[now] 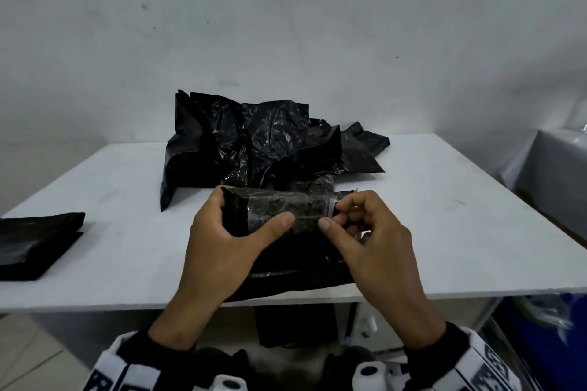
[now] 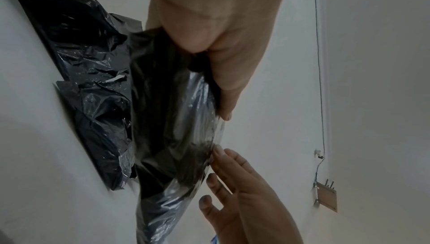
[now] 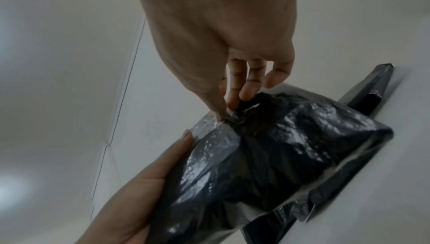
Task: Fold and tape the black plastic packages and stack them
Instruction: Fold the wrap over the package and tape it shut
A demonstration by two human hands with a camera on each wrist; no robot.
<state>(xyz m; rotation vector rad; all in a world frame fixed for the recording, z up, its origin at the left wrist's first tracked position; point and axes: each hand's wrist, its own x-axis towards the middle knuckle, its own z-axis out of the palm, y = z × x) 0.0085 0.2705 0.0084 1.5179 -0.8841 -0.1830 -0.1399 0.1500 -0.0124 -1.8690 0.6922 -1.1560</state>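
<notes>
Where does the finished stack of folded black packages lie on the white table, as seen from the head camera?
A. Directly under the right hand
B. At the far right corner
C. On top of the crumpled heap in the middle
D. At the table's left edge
D: the flat folded stack lies at the left edge of the table, apart from the crumpled heap and from the package that both hands hold.

No readable text, brand, number or sign anywhere. Black-and-white patterned cuffs (image 1: 486, 365) at 5 and 7 o'clock in head view: block marks, possibly letters, too blurred and cropped to read. Glossy black plastic packages (image 1: 254, 143) at 12 o'clock: unlabelled, only glare.
</notes>
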